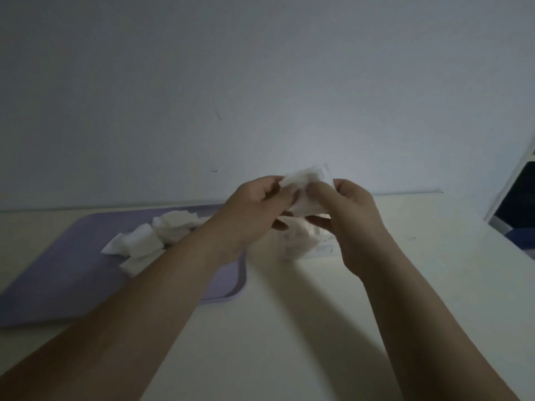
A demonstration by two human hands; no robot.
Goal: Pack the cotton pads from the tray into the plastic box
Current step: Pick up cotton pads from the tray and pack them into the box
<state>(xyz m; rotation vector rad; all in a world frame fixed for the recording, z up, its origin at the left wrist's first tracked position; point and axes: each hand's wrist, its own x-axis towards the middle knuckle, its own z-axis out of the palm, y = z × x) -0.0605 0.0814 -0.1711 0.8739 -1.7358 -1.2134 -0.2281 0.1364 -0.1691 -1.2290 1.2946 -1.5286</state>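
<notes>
Hands: left hand (252, 215) and right hand (350, 224) are raised close together, and each pinches one end of a small stack of cotton pads (307, 180) with curled fingers.
Desk: the pale desk (289, 328) carries the tray on the left and the box under the hands.
Tray: the lilac tray (58, 273) has a loose pile of pads (150, 241) toward its far right part.
Plastic box: the clear plastic box (298, 241) sits just beside the tray, directly below the held stack. It seems to hold pads, but it is too blurred to tell how full it is.
Step in hand: probably squaring the stack before lowering it in.
Doing it well: line up the edges and keep the pads flat. Lower the stack straight down and let go only once it is seated, so none slip out.
</notes>
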